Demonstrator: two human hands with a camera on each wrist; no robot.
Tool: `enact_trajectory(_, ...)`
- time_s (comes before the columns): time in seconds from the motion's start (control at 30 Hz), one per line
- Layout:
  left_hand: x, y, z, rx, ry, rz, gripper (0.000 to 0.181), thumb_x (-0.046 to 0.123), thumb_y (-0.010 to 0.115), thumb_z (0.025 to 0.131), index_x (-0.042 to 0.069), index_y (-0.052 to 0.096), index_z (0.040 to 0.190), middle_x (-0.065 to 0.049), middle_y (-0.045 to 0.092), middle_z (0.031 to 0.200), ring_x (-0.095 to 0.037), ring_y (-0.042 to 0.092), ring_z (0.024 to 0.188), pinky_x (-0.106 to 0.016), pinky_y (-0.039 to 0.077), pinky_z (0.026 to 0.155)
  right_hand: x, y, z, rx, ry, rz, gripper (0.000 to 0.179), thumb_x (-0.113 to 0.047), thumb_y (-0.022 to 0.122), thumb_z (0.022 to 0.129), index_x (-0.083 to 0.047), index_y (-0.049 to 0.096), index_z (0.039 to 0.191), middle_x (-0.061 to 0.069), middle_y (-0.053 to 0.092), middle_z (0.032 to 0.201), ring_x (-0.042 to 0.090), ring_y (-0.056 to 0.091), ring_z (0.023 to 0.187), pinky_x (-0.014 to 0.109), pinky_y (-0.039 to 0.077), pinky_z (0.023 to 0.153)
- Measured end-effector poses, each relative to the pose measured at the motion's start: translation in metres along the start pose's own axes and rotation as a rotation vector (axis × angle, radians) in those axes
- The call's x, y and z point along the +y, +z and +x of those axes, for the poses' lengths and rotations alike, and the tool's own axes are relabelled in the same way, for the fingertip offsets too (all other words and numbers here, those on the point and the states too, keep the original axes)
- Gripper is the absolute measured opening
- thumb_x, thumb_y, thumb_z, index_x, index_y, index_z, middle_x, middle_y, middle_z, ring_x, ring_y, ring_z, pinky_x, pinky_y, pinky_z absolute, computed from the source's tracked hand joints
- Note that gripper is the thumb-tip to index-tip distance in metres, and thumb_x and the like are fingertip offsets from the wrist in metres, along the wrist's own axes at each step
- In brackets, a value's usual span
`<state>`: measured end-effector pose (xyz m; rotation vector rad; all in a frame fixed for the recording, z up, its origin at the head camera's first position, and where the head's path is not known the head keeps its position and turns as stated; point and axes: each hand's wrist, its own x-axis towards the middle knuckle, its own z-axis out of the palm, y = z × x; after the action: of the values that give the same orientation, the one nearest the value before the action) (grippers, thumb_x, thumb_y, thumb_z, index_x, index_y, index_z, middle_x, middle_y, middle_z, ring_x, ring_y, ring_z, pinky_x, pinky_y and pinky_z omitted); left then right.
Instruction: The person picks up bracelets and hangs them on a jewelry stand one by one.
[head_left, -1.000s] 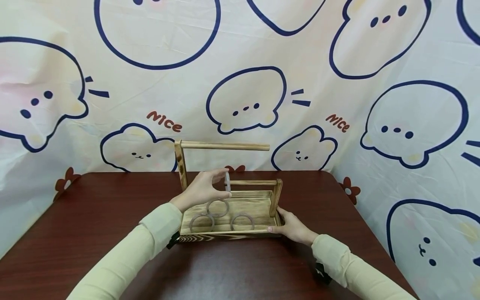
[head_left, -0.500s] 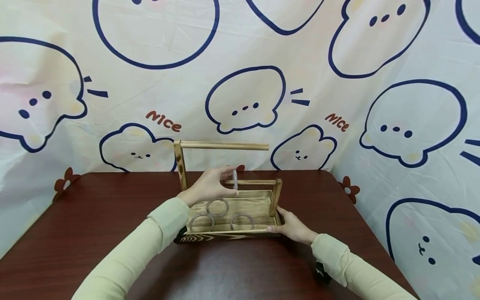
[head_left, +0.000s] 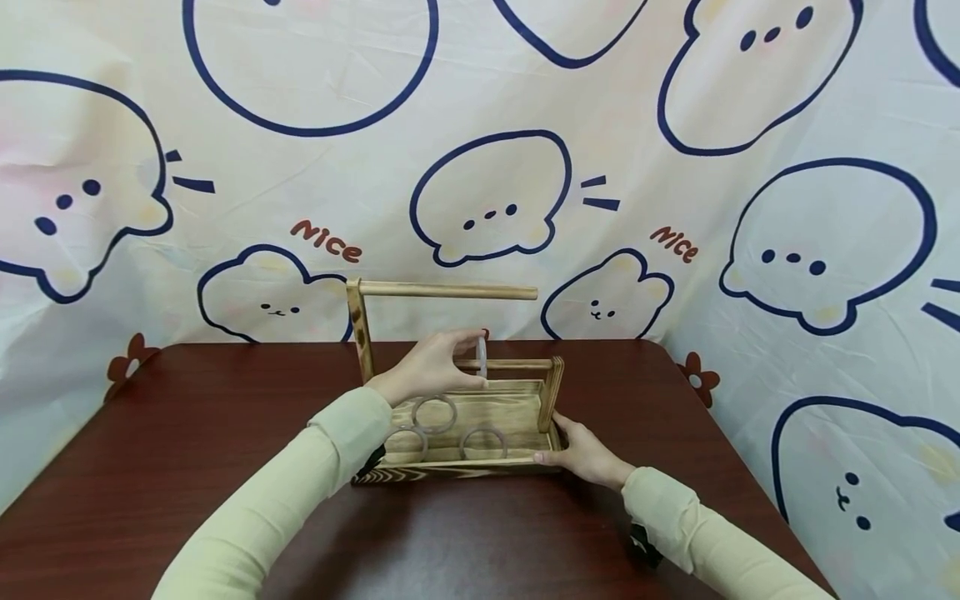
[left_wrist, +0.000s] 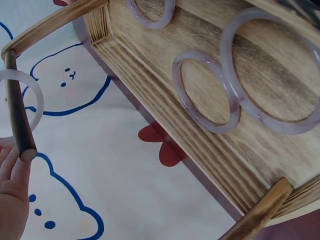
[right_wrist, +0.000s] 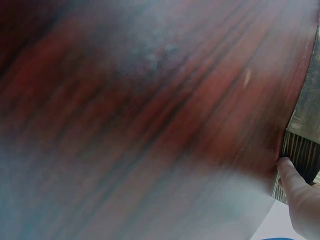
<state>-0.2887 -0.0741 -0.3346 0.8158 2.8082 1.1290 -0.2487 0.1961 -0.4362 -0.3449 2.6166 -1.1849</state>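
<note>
In the head view my left hand point(head_left: 431, 367) pinches a pale lilac bangle point(head_left: 482, 358) between thumb and fingers. The bangle hangs around the lower wooden rod point(head_left: 517, 364) of a stand; the left wrist view shows that rod point(left_wrist: 20, 110) passing through the bangle point(left_wrist: 36, 97). My right hand point(head_left: 588, 454) grips the right end of the stand's wooden tray point(head_left: 465, 472), thumb on the front rim. Three more bangles lie in the tray: a rear bangle point(head_left: 452, 408), a front left bangle point(head_left: 426, 446) and a front right bangle point(head_left: 506, 442).
A higher rod point(head_left: 450, 291) juts rightward from the tall left post point(head_left: 361, 329), above my left hand. The short right post point(head_left: 552, 396) carries the lower rod. The stand rests on a dark red-brown table point(head_left: 225, 433) before a cartoon-printed cloth point(head_left: 382, 183).
My left hand has slid rightward along the lower rod with the bangle, closer to the right post. The right hand and the stand have stayed put.
</note>
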Motion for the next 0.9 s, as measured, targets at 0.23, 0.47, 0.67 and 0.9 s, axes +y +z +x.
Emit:
enact_trajectory(0.23,0.004,0.002,0.004,-0.006,0.030,0.009,0.076,0.037,0.078,0.071,0.014,0.045,0.136,-0.006,0.050,0.135,-0.021,0.049,0.123,-0.035,0.039,0.101,0.000,0.001,0.001,-0.001,0.007,0.005,0.090,-0.026,0.073,0.078,0.004,0.021,0.144,0.021,0.024,0.148,0.035,0.022,0.136,0.052,0.027,0.106)
enact_trajectory(0.47,0.013,0.008,0.011,-0.012,0.057,0.056,0.077,0.037,0.078,0.070,0.013,0.045,0.136,-0.007,0.052,0.133,-0.021,0.052,0.119,-0.033,0.041,0.099,0.003,0.000,0.002,-0.001,0.002,-0.004,0.091,-0.028,0.073,0.077,0.004,0.021,0.143,0.021,0.024,0.148,0.035,0.022,0.136,0.052,0.026,0.106)
enact_trajectory(0.67,0.019,0.010,0.015,-0.009,0.077,0.065,0.076,0.035,0.078,0.070,0.011,0.046,0.135,-0.007,0.052,0.133,-0.021,0.053,0.119,-0.033,0.042,0.098,0.003,0.000,0.002,-0.007,0.011,0.006,0.091,-0.028,0.073,0.077,0.004,0.020,0.144,0.021,0.023,0.149,0.035,0.020,0.137,0.053,0.026,0.106)
enact_trajectory(0.9,0.022,0.013,0.020,-0.006,0.095,0.088,0.075,0.036,0.077,0.071,0.011,0.046,0.135,-0.006,0.052,0.133,-0.020,0.052,0.119,-0.033,0.042,0.098,0.002,-0.001,0.003,-0.015,0.009,0.010,0.092,-0.031,0.073,0.077,0.003,0.019,0.144,0.020,0.022,0.149,0.035,0.020,0.137,0.053,0.026,0.106)
